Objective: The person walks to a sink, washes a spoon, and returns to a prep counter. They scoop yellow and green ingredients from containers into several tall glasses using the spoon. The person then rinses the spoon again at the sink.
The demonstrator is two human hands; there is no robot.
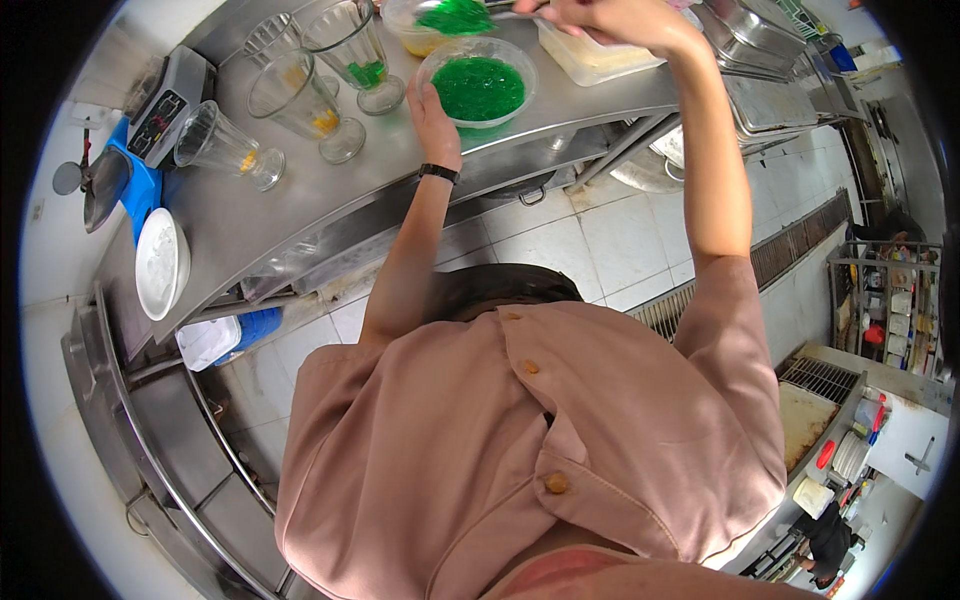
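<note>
My left hand (433, 128) grips the left side of a clear plastic bowl (529, 88) of shredded green jelly (478, 88) on the steel counter. My right hand (612, 22), at the top edge, is closed on a spoon whose handle barely shows. A heap of green jelly (455, 16) rests on the spoon, above a second clear bowl (402, 38) with something yellow in it. Left of these stand footed dessert glasses: one glass (345, 42) has green jelly at its bottom, and another glass (292, 98) holds yellow bits.
A further glass (215, 140) with yellow bits stands nearer the scale (170, 108). A white bowl (162, 265) sits at the counter's left end. Right of the bowls are a white tub (590, 62) and metal pans (755, 45). Another person (828, 540) is far off at lower right.
</note>
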